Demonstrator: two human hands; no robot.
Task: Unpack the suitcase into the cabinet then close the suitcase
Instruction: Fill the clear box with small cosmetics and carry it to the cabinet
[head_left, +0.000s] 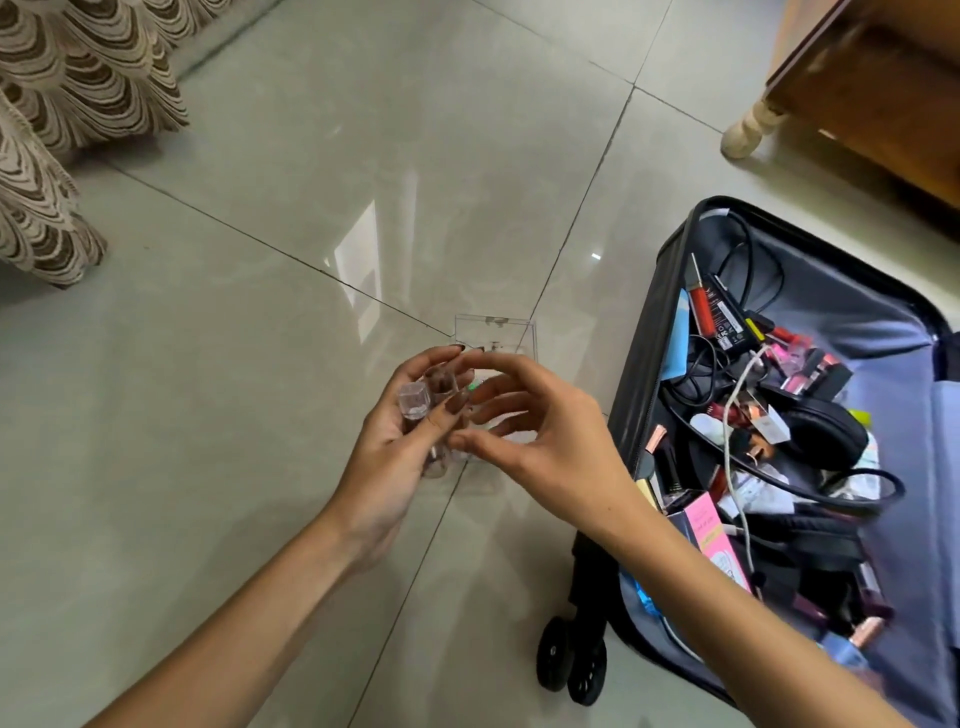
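1. Noted left hand (395, 447) clamped round clear-capped tubes (414, 402).
2. Noted right hand (543, 441) curled just beside, over clear acrylic box (496, 332); grip indeterminable.
3. Found suitcase (857, 306) open, crammed with cosmetics (810, 366), cables (756, 270); unpacking judged early.
4. Next: carry tubes to wooden cabinet (883, 88), upper right.

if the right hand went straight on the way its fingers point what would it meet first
Most likely the clear-capped tubes held in the left hand, just off the fingertips of the right hand. Depth is unclear; the clear box on the floor lies beyond.
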